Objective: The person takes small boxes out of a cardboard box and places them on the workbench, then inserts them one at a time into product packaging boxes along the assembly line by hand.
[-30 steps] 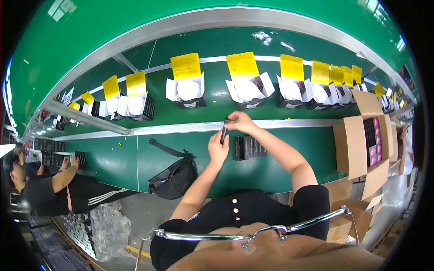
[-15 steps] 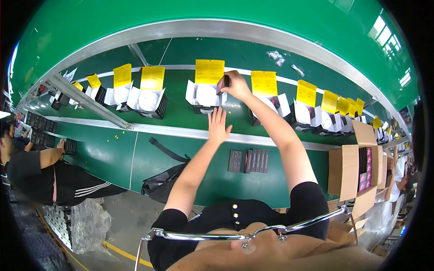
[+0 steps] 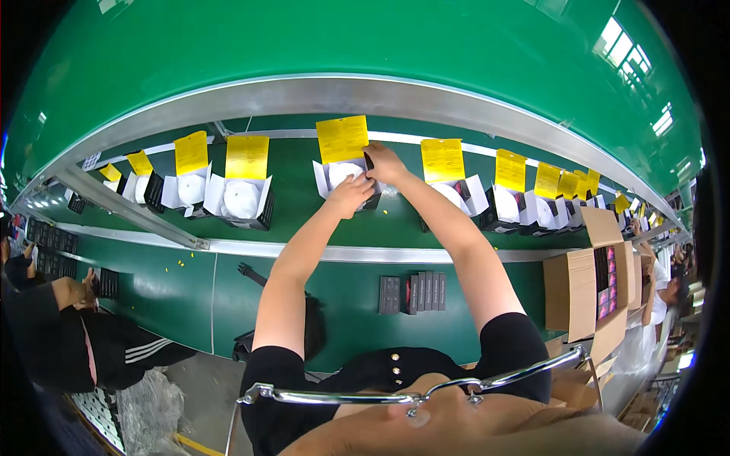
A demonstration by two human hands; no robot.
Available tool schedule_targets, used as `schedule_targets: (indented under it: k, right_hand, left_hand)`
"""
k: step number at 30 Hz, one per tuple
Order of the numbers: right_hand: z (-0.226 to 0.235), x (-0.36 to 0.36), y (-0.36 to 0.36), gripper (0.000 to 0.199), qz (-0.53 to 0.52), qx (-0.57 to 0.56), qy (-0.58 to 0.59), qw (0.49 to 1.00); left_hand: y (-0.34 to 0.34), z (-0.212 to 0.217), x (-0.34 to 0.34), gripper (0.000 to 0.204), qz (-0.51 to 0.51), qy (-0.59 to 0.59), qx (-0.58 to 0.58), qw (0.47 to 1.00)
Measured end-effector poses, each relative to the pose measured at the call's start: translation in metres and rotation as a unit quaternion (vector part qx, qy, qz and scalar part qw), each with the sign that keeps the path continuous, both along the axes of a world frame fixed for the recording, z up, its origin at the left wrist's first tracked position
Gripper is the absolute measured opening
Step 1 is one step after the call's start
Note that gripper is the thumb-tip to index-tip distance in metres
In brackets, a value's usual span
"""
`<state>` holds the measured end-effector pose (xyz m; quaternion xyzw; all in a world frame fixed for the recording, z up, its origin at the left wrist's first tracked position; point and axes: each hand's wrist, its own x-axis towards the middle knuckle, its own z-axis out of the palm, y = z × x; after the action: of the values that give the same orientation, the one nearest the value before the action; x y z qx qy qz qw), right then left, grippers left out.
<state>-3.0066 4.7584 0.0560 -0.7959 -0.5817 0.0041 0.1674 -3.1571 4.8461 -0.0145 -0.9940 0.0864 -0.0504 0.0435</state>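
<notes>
1. Both arms reach out to an open black box with white flaps and a round white insert (image 3: 344,176), standing on the green conveyor belt (image 3: 304,205) under a yellow card (image 3: 342,138).
2. The left hand (image 3: 351,194) rests fingers on the box's front edge; the right hand (image 3: 384,163) pinches a small dark item at its right side.
3. Similar boxes line the belt on both sides.
4. A row of dark flat packs (image 3: 414,292) lies on the green tabletop (image 3: 190,281) nearer.
5. The pinched item is mostly hidden.

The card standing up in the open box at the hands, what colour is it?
Yellow; the card shows best in the head view.
</notes>
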Motion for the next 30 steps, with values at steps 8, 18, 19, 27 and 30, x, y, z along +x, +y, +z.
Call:
schedule_targets:
  k: [8,18,19,27,30]
  right_hand:
    - [-0.014,-0.011,0.030,0.035,0.031,-0.106,-0.075,0.991]
    - [-0.084,-0.022,0.045,0.034,-0.055,-0.129,-0.193,0.971]
    - [-0.088,-0.015,0.042,0.034,-0.064,-0.123,-0.194,0.971]
    - [-0.026,-0.117,-0.069,0.055,-0.062,0.219,0.005,0.974]
    - [-0.047,-0.146,-0.186,0.044,-0.177,0.200,0.049,0.962]
  left_hand:
    - [0.031,-0.018,-0.004,0.041,0.006,0.008,0.002,1.000]
    - [0.022,-0.026,-0.029,0.029,0.036,-0.003,-0.027,0.999]
    - [0.019,-0.017,-0.029,0.029,0.028,-0.006,-0.019,0.999]
    - [-0.080,-0.064,-0.195,0.064,0.178,-0.138,-0.335,0.915]
    - [-0.157,-0.119,-0.236,0.066,0.237,-0.077,-0.463,0.851]
